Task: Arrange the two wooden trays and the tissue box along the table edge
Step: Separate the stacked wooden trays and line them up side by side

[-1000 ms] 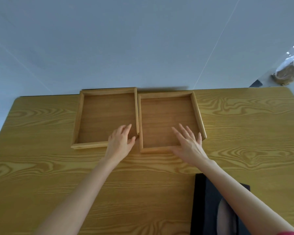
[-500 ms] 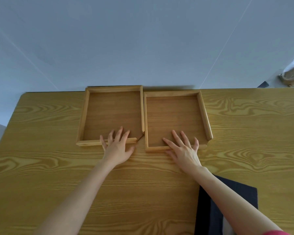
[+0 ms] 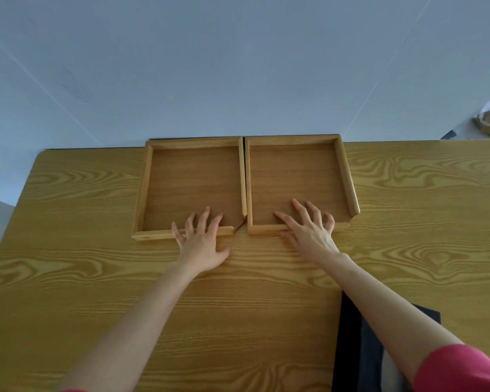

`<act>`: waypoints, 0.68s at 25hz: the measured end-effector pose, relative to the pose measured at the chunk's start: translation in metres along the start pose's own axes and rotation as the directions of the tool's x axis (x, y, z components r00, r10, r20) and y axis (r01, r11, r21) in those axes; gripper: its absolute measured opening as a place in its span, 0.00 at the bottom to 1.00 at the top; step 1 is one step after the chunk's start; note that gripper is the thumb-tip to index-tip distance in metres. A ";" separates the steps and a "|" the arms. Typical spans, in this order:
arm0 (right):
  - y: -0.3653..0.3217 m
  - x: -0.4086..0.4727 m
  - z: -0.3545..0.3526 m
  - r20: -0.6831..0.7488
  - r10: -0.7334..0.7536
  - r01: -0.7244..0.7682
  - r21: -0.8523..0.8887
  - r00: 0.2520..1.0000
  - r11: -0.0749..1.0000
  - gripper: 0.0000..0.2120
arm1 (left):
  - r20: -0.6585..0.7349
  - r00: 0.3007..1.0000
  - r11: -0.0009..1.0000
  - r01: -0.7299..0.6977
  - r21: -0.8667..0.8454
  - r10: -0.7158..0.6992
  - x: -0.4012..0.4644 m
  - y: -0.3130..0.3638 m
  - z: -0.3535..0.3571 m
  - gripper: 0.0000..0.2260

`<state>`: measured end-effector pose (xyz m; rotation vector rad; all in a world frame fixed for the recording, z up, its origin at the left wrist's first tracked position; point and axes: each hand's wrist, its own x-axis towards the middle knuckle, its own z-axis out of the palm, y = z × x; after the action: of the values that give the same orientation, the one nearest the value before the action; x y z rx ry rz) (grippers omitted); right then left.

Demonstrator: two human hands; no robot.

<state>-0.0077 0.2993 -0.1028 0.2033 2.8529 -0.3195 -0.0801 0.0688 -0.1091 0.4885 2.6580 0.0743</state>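
Both hands lie flat with fingers spread, gripping nothing: the left hand over the near rim of the left tray, the right hand over the near rim of the right tray. The trays sit side by side, nearly touching, at the worktop's far edge, mid-frame. That part looks done. The dark tissue box, lower right, remains to be placed.
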 end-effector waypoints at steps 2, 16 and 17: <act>0.000 0.000 -0.002 -0.018 -0.054 0.055 0.057 0.998 0.997 0.18 | 0.000 1.000 1.000 -0.003 -0.006 0.003 0.001 0.000 0.001 0.35; -0.017 -0.001 0.007 -0.268 -0.116 0.189 0.266 0.956 0.945 0.10 | -0.125 0.991 0.970 -0.075 -0.230 0.047 0.001 -0.009 0.001 0.11; -0.017 0.000 0.007 -0.266 -0.113 0.185 0.264 0.957 0.947 0.10 | -0.143 0.988 0.970 -0.082 -0.230 0.050 0.002 -0.008 0.002 0.11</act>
<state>-0.0085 0.2810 -0.1056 0.0839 3.0633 -0.7952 -0.0837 0.0623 -0.1124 0.5091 2.7170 0.4532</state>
